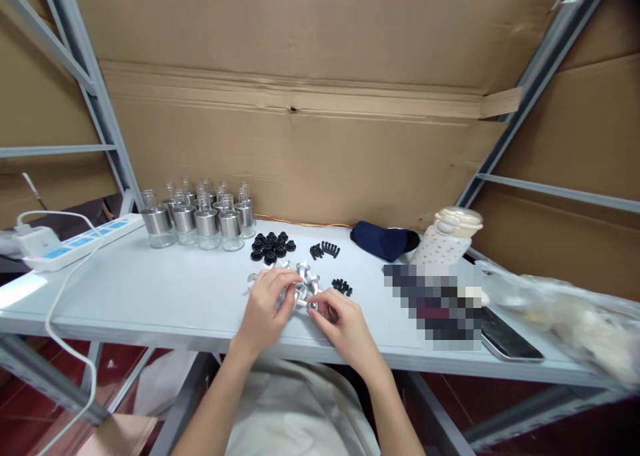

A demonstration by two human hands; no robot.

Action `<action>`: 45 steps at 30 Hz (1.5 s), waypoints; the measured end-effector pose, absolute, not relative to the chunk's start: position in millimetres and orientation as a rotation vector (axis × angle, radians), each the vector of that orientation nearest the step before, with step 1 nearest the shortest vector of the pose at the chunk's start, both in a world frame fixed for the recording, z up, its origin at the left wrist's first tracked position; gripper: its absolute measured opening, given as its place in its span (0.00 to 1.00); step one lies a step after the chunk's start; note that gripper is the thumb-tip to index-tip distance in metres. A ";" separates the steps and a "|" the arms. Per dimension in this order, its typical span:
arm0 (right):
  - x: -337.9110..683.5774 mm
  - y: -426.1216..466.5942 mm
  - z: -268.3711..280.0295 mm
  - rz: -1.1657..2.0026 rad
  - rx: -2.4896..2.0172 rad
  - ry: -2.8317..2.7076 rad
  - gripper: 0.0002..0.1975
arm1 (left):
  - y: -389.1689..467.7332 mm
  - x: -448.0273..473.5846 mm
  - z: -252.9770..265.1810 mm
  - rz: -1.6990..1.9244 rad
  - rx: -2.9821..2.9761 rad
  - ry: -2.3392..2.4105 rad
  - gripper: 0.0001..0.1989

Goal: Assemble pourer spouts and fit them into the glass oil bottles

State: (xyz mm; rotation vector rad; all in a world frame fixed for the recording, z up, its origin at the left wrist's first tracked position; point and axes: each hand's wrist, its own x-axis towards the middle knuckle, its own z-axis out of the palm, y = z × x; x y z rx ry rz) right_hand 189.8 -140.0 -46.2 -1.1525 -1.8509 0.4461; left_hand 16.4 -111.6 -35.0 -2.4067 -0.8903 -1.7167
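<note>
From where I stand, the person's right hand (346,319) pinches the end of a silver piece (303,303) between thumb and fingers, while the left hand (267,304) curls in close beside it, though I can't tell whether its fingers grip anything. That piece sits near the table's (135,296) front edge, right at a pile of metal parts (303,269), with black caps (271,246) just behind and glass bottles (207,227) farther back to the left.

Lt: bright | glare: tabletop (150,289) far L | plastic bag (565,309) blurry, R (mosaic patch (435,306) nr) | wide-angle warp
</note>
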 end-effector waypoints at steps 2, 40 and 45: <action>193.9 -141.1 -45.0 0.503 -1.069 -1.737 0.04 | -114.6 18.4 -37.5 -1.777 -2.341 -0.817 0.10; 245.3 -123.4 -51.8 0.252 -1.489 -1.216 0.12 | -125.7 34.3 -47.6 -2.120 -2.922 -1.056 0.13; 252.5 -119.2 -59.2 0.202 -1.586 -1.435 0.12 | -125.9 34.4 -47.5 -2.112 -2.895 -1.015 0.11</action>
